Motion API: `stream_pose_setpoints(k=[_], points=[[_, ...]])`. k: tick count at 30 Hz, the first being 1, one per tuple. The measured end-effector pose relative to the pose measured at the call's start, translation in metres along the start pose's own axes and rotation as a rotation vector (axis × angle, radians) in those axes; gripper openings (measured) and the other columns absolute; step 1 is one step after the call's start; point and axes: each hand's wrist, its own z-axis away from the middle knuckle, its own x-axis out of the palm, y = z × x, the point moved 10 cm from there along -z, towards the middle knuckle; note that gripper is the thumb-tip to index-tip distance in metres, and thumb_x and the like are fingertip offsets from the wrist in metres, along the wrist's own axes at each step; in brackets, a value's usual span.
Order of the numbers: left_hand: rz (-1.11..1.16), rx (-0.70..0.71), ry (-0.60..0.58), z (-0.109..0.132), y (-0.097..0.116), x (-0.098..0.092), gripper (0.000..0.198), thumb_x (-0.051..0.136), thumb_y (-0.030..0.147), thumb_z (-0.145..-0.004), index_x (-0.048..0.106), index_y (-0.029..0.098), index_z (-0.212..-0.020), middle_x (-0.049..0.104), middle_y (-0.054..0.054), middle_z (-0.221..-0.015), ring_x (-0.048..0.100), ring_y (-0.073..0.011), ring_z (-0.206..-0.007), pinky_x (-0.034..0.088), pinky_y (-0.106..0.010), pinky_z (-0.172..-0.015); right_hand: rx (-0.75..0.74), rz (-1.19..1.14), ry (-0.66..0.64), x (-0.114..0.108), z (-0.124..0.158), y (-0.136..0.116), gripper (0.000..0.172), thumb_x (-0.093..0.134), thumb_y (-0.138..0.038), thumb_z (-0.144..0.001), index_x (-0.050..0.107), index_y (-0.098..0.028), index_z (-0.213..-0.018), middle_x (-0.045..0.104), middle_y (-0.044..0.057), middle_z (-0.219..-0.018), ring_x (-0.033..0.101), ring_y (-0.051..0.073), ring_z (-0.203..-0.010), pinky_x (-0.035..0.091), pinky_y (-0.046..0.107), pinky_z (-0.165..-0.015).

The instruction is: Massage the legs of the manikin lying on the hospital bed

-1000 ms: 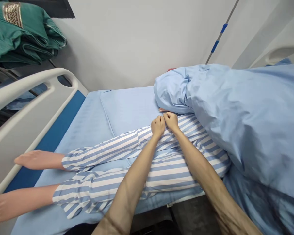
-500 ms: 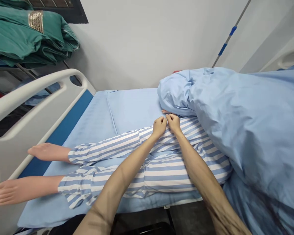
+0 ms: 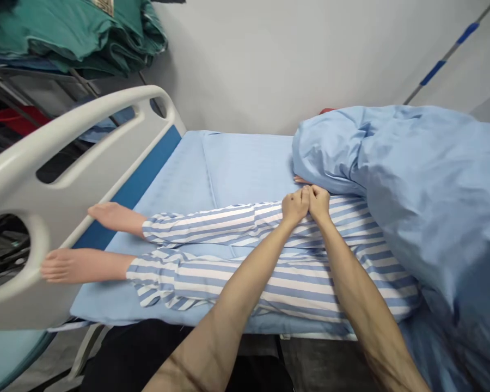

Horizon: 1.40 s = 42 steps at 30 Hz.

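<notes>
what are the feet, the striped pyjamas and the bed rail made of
The feet look like smooth moulded vinyl or silicone, with even colour and no skin detail, though the exact material is unclear. The striped pyjamas seem to be matte woven cotton or a blend, going by their soft folds. The bed rail looks like moulded plastic, with a smooth off-white finish and rounded edges.

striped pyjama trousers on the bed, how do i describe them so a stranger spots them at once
On the hospital bed, a pale blue blanket lies heaped on the right. The striped pyjama trousers stick out from under it towards the white footboard, bare feet at their ends. They are the only striped cloth there, with the left hand and right hand closed on their top.
</notes>
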Motion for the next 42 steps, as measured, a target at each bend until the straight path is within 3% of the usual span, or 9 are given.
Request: stream_pose_setpoints(k=[6, 10, 15, 21, 26, 30, 34, 37, 42], points=[[0.002, -0.044, 0.001, 0.004, -0.004, 0.000, 0.051, 0.022, 0.041, -0.095, 0.068, 0.019, -0.099, 0.070, -0.014, -0.093, 0.064, -0.0192, -0.087, 0.043, -0.030, -0.080, -0.292, 0.362, 0.269, -0.062, 0.003, -0.055, 0.036, 0.038, -0.039, -0.083, 0.029, -0.022, -0.053, 0.037, 0.002, -0.048, 0.029, 0.011, -0.048, 0.025, 0.030, -0.055], [0.007, -0.053, -0.014, 0.004, -0.006, 0.002, 0.052, 0.022, 0.043, -0.094, 0.069, 0.021, -0.097, 0.070, -0.013, -0.092, 0.064, -0.0199, -0.087, 0.044, -0.032, -0.080, -0.246, 0.308, 0.431, -0.091, -0.007, -0.027, 0.036, 0.044, -0.039, -0.078, 0.030, -0.022, -0.050, 0.034, 0.001, -0.045, 0.027, 0.011, -0.045, 0.025, 0.033, -0.053], [0.053, -0.050, -0.047, 0.005, -0.006, 0.003, 0.049, 0.025, 0.042, -0.094, 0.068, 0.021, -0.096, 0.070, -0.015, -0.092, 0.064, -0.0217, -0.088, 0.043, -0.033, -0.080, 0.132, -0.016, 0.353, -0.072, -0.017, 0.056, 0.040, 0.046, -0.038, -0.078, 0.033, -0.022, -0.044, 0.033, 0.001, -0.044, 0.030, 0.011, -0.045, 0.026, 0.034, -0.051], [0.000, 0.046, -0.099, 0.008, -0.026, -0.014, 0.041, 0.028, 0.037, -0.093, 0.067, 0.022, -0.089, 0.070, -0.009, -0.092, 0.062, -0.0176, -0.084, 0.042, -0.028, -0.075, 0.091, 0.364, 0.277, -0.053, -0.010, 0.051, 0.033, 0.049, -0.024, -0.072, 0.031, -0.021, -0.045, 0.031, -0.001, -0.042, 0.024, 0.011, -0.046, 0.023, 0.032, -0.054], [-0.142, -0.055, -0.137, 0.007, -0.112, -0.083, 0.038, 0.031, 0.031, -0.090, 0.066, 0.017, -0.084, 0.069, -0.006, -0.089, 0.059, -0.0143, -0.082, 0.041, -0.024, -0.075, 0.110, 0.464, 0.282, -0.053, -0.009, 0.052, 0.029, 0.048, -0.025, -0.071, 0.031, -0.021, -0.048, 0.041, 0.001, -0.045, 0.025, 0.011, -0.048, 0.023, 0.031, -0.056], [-0.429, -0.220, -0.223, 0.032, -0.199, -0.186, 0.033, 0.037, 0.035, -0.089, 0.066, 0.018, -0.089, 0.069, -0.005, -0.095, 0.058, -0.0141, -0.089, 0.041, -0.021, -0.077, 0.120, 0.471, 0.274, -0.053, -0.009, 0.055, 0.027, 0.048, -0.025, -0.070, 0.031, -0.022, -0.049, 0.047, 0.005, -0.047, 0.025, 0.013, -0.049, 0.023, 0.032, -0.057], [-0.560, -0.380, -0.143, 0.064, -0.258, -0.287, 0.031, 0.041, 0.031, -0.086, 0.065, 0.014, -0.094, 0.068, -0.011, -0.097, 0.058, -0.0186, -0.095, 0.041, -0.025, -0.082, 0.146, 0.496, 0.234, -0.050, -0.012, 0.060, 0.028, 0.048, -0.024, -0.070, 0.033, -0.022, -0.046, 0.050, 0.008, -0.049, 0.018, 0.011, -0.048, 0.022, 0.033, -0.057], [-0.585, -0.411, -0.111, 0.076, -0.272, -0.302, 0.034, 0.042, 0.036, -0.085, 0.066, 0.014, -0.098, 0.068, -0.012, -0.098, 0.059, -0.0207, -0.097, 0.041, -0.027, -0.084, 0.214, 0.574, 0.161, -0.043, -0.013, 0.064, 0.027, 0.052, -0.024, -0.068, 0.040, -0.021, -0.044, 0.048, 0.007, -0.049, 0.010, 0.008, -0.048, 0.020, 0.034, -0.057], [-0.625, -0.423, -0.010, 0.077, -0.269, -0.280, 0.043, 0.037, 0.042, -0.085, 0.067, 0.015, -0.100, 0.068, -0.014, -0.098, 0.062, -0.0255, -0.094, 0.044, -0.033, -0.079, 0.251, 0.712, 0.100, -0.036, -0.003, 0.039, 0.027, 0.056, -0.023, -0.073, 0.045, -0.023, -0.048, 0.033, -0.002, -0.049, 0.005, 0.007, -0.051, 0.018, 0.034, -0.058]])
